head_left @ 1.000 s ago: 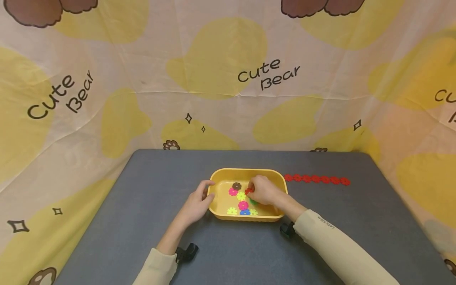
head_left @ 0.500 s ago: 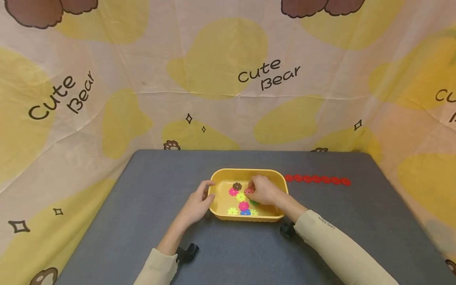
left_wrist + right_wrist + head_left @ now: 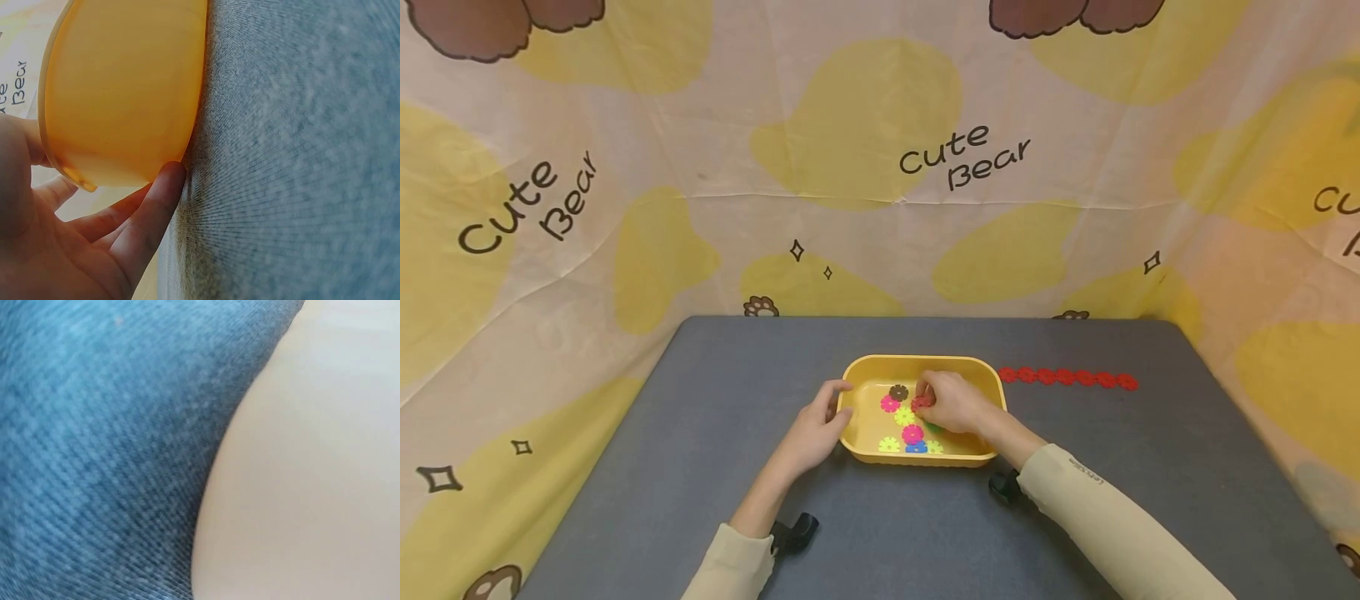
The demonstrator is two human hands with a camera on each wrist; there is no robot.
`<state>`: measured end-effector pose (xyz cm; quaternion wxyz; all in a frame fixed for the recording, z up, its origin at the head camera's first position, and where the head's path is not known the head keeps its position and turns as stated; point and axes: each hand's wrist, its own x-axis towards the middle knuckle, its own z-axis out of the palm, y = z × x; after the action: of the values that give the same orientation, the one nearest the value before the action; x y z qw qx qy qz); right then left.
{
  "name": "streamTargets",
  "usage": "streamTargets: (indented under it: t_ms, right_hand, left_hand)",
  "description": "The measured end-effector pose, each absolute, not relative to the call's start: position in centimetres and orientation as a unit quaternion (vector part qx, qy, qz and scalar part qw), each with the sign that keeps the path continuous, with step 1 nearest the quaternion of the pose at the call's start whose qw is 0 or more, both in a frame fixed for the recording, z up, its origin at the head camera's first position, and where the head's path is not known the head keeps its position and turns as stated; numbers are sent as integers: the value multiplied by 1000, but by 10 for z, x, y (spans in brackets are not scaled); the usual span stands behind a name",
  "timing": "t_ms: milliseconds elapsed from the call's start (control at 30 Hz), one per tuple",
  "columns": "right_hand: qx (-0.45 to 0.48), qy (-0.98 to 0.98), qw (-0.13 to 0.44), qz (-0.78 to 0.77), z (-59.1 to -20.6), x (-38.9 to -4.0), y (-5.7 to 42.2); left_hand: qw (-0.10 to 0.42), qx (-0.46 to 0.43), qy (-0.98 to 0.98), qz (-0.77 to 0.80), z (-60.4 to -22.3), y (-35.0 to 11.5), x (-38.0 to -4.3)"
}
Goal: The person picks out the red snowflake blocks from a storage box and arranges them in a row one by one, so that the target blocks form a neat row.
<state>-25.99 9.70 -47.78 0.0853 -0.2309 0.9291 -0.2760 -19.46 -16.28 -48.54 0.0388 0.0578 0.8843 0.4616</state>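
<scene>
In the head view, a yellow plastic tray (image 3: pixel 865 457) holds several small snowflake discs, among them a brown one (image 3: pixel 898 392), pink ones (image 3: pixel 912 434), yellow ones (image 3: pixel 889 445) and a blue one (image 3: pixel 916 447). My left hand (image 3: pixel 808 429) grips the tray's left end. The left wrist view shows that hand (image 3: pixel 81 250) with its fingers against the tray's outer wall (image 3: pixel 125 94). Inside the tray, my right hand (image 3: pixel 955 402) pinches a red snowflake disc (image 3: pixel 921 405). A green disc (image 3: pixel 933 427) is partly hidden beneath this hand.
A row of linked red snowflake discs (image 3: pixel 1066 377) lies on the grey table (image 3: pixel 760 367), right of the tray. A printed cloth (image 3: pixel 850 167) hangs behind the table. The right wrist view holds only a pale sleeve (image 3: pixel 312 487) and blurred table surface.
My right hand has shifted slightly left with the red disc, which has tilted and turned between the fingers. The left hand has stayed at the tray's end.
</scene>
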Motion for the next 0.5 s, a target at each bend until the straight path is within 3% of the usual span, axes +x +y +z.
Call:
streamTargets:
  t_ms: [500]
  right_hand:
    - [-197,895,89,-391,-483,-263,102]
  left_hand:
    - [35,62,884,462,-489,-164,-196]
